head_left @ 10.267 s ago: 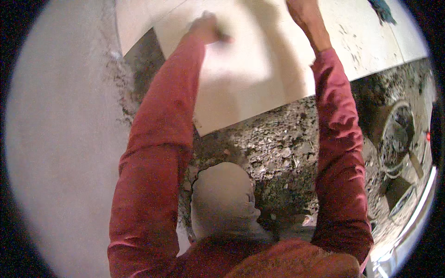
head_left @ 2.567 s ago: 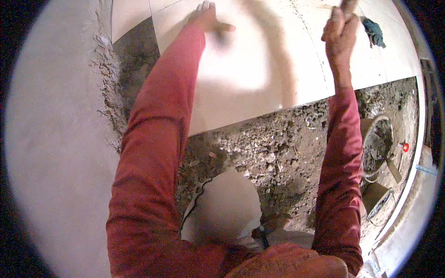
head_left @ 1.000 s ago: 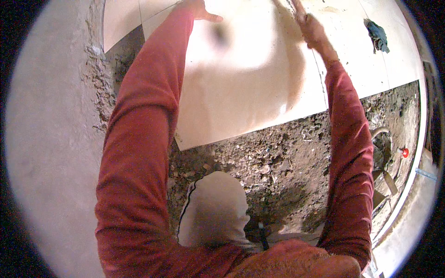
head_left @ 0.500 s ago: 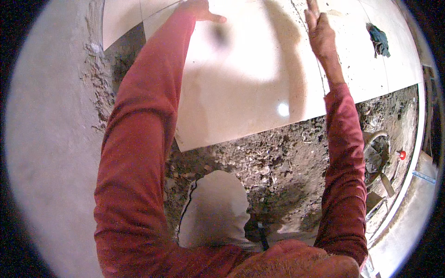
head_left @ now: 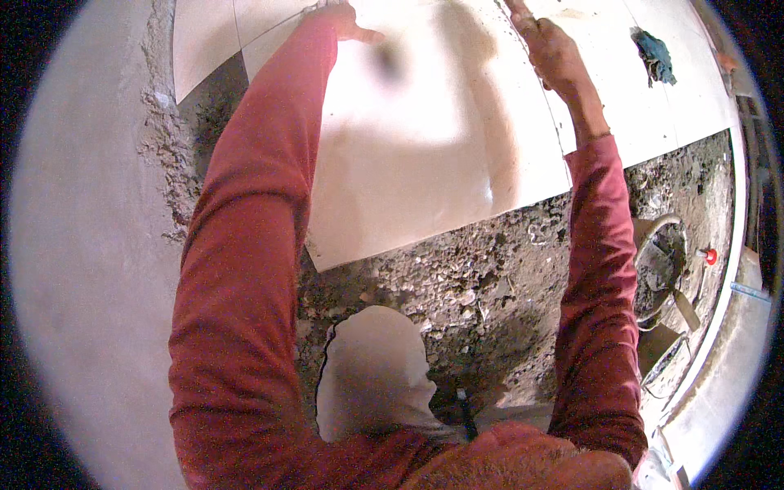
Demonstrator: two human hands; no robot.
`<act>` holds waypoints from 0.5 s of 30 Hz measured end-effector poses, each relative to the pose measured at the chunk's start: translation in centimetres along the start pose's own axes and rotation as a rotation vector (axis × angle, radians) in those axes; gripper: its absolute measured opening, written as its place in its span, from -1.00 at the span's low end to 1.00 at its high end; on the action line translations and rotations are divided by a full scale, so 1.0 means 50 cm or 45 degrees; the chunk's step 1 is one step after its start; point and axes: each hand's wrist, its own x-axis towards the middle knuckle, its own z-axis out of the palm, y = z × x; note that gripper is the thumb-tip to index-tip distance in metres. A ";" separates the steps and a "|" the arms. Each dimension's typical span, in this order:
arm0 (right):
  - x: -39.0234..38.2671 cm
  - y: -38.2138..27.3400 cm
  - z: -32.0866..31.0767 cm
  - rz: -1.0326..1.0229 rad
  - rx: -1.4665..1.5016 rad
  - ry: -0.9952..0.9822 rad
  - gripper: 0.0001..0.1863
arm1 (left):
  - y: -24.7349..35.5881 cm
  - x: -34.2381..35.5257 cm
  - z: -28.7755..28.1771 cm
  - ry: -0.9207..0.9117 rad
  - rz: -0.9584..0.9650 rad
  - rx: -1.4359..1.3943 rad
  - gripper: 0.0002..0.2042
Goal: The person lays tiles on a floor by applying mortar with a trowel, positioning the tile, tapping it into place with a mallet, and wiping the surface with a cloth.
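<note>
Our left hand (head_left: 347, 20) is spread on the big pale tile (head_left: 408, 175) near its far left side, thumb stuck out, holding nothing that we can see. Our right hand (head_left: 557, 55) is closed around a thin brown stick (head_left: 518, 10) by the line on the tile's right side, but the stick's far end is out of sight. The tile lies in front of us by bumpy dirt (head_left: 469, 294), with a dark rag (head_left: 653, 57) off to the right and a bucket (head_left: 683, 245) on the dirt.
</note>
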 end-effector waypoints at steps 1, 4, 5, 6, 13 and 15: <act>-0.021 -0.003 0.001 -0.227 -0.126 0.175 -0.38 | 0.003 -0.001 0.002 -0.006 0.000 0.004 0.42; -0.101 0.005 0.033 -0.199 -0.159 0.294 -0.50 | 0.000 -0.009 0.011 0.043 -0.021 -0.064 0.43; -0.123 0.013 0.050 -0.087 -0.219 0.166 -0.54 | -0.001 -0.015 0.013 0.063 -0.029 -0.145 0.42; -0.143 0.019 0.062 -0.249 -0.340 0.184 -0.56 | 0.004 -0.024 0.017 0.044 -0.030 -0.194 0.42; -0.341 -0.038 0.052 -0.303 0.190 0.250 -0.59 | 0.155 -0.251 0.080 0.597 -0.041 -0.116 -0.46; -0.402 -0.047 0.052 -0.183 0.246 0.213 -0.60 | 0.209 -0.348 0.126 0.592 -0.043 -0.136 -0.40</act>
